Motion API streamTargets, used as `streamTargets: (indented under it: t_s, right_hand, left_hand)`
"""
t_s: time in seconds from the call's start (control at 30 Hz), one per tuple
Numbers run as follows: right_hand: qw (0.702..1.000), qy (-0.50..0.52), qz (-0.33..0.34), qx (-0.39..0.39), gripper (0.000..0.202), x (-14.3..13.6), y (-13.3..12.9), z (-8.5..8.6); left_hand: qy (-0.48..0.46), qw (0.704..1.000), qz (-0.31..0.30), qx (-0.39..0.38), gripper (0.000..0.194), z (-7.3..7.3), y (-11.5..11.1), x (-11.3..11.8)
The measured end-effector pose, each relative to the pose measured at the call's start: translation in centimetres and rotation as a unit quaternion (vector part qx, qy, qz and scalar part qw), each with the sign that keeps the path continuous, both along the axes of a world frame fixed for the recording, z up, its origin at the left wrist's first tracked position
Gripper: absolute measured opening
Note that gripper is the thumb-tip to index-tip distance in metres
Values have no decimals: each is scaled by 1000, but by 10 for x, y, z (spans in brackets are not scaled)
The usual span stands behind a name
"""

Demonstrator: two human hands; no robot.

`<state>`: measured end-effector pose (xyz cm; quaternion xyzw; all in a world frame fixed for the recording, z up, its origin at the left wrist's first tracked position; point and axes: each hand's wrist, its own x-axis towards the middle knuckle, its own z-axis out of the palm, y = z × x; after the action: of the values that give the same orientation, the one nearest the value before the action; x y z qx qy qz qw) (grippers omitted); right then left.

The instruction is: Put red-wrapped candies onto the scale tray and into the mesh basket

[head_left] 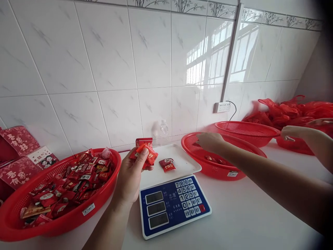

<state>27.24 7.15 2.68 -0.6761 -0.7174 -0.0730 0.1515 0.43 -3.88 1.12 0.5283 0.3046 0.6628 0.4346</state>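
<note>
Counter: white worktop is carrying a blue-faced digital scale (171, 205).
Left hand (132, 173): clamping red foil candy packets (145, 154) over the scale's tray; loose ones risk slipping.
Right hand (209, 140): fingers spread, reaching into the red plastic sieve basket (221, 168) right of the scale; holding nothing.

I stand at a white counter (247, 215) in what looks like a small packing room for sweets. Glossy white wall tiles (109, 62) with a bamboo border run behind it. A digital weighing scale (171, 194) sits before me, red plastic baskets (59, 194) hold wrapped candies, red gift boxes (18, 152) stack at the wall, and red plastic bags (291, 113) pile in the corner.
</note>
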Motion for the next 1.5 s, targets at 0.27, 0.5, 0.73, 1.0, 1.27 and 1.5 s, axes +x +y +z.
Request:
streamTargets:
  t_s: [0.27,0.5,0.73,1.0,1.27,1.5]
  right_hand:
    - [928,-1,334,-164,54,-64,-31,-38]
    - [935,-77,340,-70,30,-87,-19,-56]
    - [956,-100,276,-9,26,-59,-13,-47]
    - [992,-98,82,-14,26,23,4,-29]
    - [964,124,234,-14,31,-29,-29,-23]
    - [809,431,397,-40,28,-119,-57,-34]
  left_hand:
    - [15,1000,-3,-2,21,-1,-1,0]
    - [79,996,-22,-30,28,-9,9,-2]
    - [102,993,-24,-58,34,-16,17,-3]
    - [124,990,-26,-53,30,-18,21,-8]
    - [109,991,-18,-70,30,-26,28,-3]
    - [102,992,-15,-77,35,-32,29,3]
